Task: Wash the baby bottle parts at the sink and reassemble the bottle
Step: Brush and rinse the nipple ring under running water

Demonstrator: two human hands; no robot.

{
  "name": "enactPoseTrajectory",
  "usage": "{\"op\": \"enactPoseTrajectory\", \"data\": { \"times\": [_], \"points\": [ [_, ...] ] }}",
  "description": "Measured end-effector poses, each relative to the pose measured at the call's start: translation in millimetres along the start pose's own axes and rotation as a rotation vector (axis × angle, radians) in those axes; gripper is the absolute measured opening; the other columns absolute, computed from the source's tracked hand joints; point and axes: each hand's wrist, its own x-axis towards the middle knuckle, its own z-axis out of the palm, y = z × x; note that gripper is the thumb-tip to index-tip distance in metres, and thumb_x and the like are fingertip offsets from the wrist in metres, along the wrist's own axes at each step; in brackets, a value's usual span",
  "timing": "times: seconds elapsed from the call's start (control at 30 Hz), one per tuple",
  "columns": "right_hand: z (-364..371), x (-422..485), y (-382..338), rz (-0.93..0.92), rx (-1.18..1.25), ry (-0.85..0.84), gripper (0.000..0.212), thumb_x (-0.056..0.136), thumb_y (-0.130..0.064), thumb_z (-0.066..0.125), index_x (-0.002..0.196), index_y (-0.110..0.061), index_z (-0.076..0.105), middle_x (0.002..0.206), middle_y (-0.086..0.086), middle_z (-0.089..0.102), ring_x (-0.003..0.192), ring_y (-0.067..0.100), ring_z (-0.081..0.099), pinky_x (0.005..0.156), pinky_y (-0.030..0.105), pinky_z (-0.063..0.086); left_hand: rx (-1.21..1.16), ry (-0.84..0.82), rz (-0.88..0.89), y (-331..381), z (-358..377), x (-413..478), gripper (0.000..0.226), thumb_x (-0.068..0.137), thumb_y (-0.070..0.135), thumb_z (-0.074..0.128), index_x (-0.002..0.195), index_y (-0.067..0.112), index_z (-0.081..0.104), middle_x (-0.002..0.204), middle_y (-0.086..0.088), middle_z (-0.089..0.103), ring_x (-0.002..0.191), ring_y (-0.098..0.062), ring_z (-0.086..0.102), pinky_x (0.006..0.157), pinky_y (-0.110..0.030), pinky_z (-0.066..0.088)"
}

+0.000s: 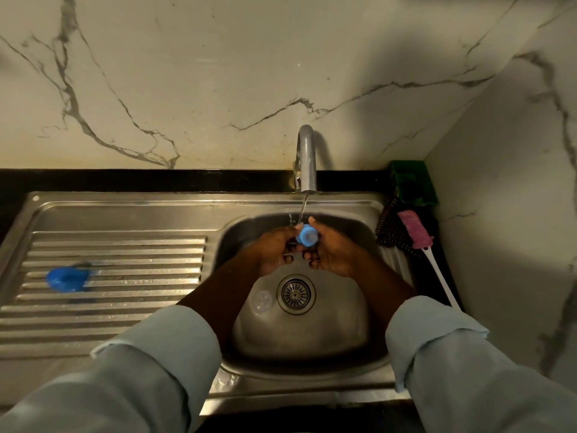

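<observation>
Blue ring (306, 235) sits under the tap (306, 157) stream over the sink (359, 364) basin's far edge — rinse under way. Left hand (274, 251) and right hand (331, 251) both pinch it, fingers curled. Blue cap (67, 279) waits on the drainboard's left edge, clear part (263, 301) by the drain — reassembly not started.

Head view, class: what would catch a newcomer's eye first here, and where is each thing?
First, the two hands, left and right, holding a blue part under the tap stream over the sink. Next, a second blue part lying on the ridged drainboard at left. A pink brush lies right of the sink.
</observation>
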Motion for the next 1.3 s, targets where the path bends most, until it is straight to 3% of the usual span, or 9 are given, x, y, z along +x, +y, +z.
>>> {"op": "enactPoseTrajectory", "data": {
  "times": [0.07,0.17,0.33,0.5,0.73,0.87,0.97,1.13,1.3],
  "points": [
    [3,-2,-4,-0.022,-0.034,-0.011,0.056,0.103,-0.059,0.036,0.120,-0.018,0.069,0.093,0.009,0.074,0.071,0.014,0.059,0.073,0.032,0.045,-0.074,0.044,-0.033,0,-6,3,0.043,0.095,0.047,0.062,0.124,0.016,0.069,0.108,-0.005,0.075,0.097,-0.018,0.066,0.076,-0.032,0.048],
    [11,-4,-11,-0.106,-0.131,0.063,0.049,0.102,-0.058,0.042,0.118,-0.021,0.069,0.093,0.008,0.071,0.073,0.013,0.058,0.074,0.031,0.044,-0.180,0.083,-0.061,0,-11,5,0.048,0.092,0.051,0.066,0.123,0.014,0.071,0.109,-0.005,0.076,0.090,-0.015,0.067,0.073,-0.030,0.049],
    [19,5,-9,-0.142,-0.227,0.092,0.051,0.096,-0.061,0.051,0.119,-0.018,0.069,0.092,0.007,0.067,0.076,0.015,0.056,0.068,0.029,0.045,-0.255,0.106,-0.105,-4,-13,3,0.047,0.093,0.049,0.066,0.116,0.009,0.072,0.089,-0.004,0.072,0.068,-0.009,0.059,0.063,-0.024,0.048],
    [19,8,-4,-0.076,-0.182,0.050,0.053,0.101,-0.059,0.044,0.112,-0.013,0.069,0.077,0.005,0.061,0.063,0.012,0.051,0.059,0.026,0.041,-0.159,0.129,-0.087,-7,-12,1,0.046,0.090,0.054,0.067,0.111,0.014,0.074,0.096,-0.004,0.076,0.090,-0.018,0.063,0.077,-0.030,0.048],
    [23,10,-7,-0.016,-0.128,0.070,0.060,0.099,-0.063,0.042,0.106,-0.008,0.067,0.067,0.002,0.051,0.056,0.011,0.044,0.053,0.026,0.034,-0.034,0.043,-0.059,2,-10,1,0.045,0.087,0.054,0.071,0.111,0.016,0.073,0.094,-0.002,0.072,0.086,-0.015,0.060,0.073,-0.027,0.047],
    [20,9,0,-0.030,-0.122,0.053,0.058,0.102,-0.058,0.040,0.113,-0.007,0.067,0.073,0.003,0.052,0.057,0.011,0.043,0.055,0.026,0.034,-0.025,0.017,-0.056,0,-13,1,0.039,0.089,0.048,0.071,0.113,0.017,0.071,0.104,-0.004,0.071,0.091,-0.016,0.058,0.070,-0.025,0.046],
    [17,7,6,-0.043,-0.082,0.049,0.056,0.103,-0.056,0.040,0.120,-0.010,0.066,0.074,0.003,0.054,0.060,0.012,0.044,0.057,0.027,0.035,-0.019,0.004,-0.040,-4,-14,1,0.041,0.087,0.047,0.073,0.114,0.016,0.072,0.100,-0.003,0.070,0.087,-0.015,0.056,0.068,-0.024,0.045],
    [17,7,9,-0.076,-0.061,0.058,0.051,0.101,-0.056,0.047,0.115,-0.013,0.069,0.076,0.003,0.058,0.062,0.011,0.047,0.059,0.026,0.038,-0.100,0.001,-0.045,-6,-16,0,0.024,0.093,0.033,0.069,0.114,0.021,0.071,0.102,0.000,0.071,0.092,-0.014,0.058,0.076,-0.027,0.045],
    [20,10,9,-0.155,-0.003,-0.008,0.037,0.103,-0.040,0.053,0.122,-0.011,0.066,0.084,0.005,0.062,0.067,0.010,0.054,0.061,0.025,0.044,-0.178,-0.038,-0.027,-6,-21,-5,0.032,0.094,0.029,0.069,0.125,0.021,0.070,0.109,-0.001,0.072,0.101,-0.017,0.060,0.081,-0.030,0.048]
  ]
}}
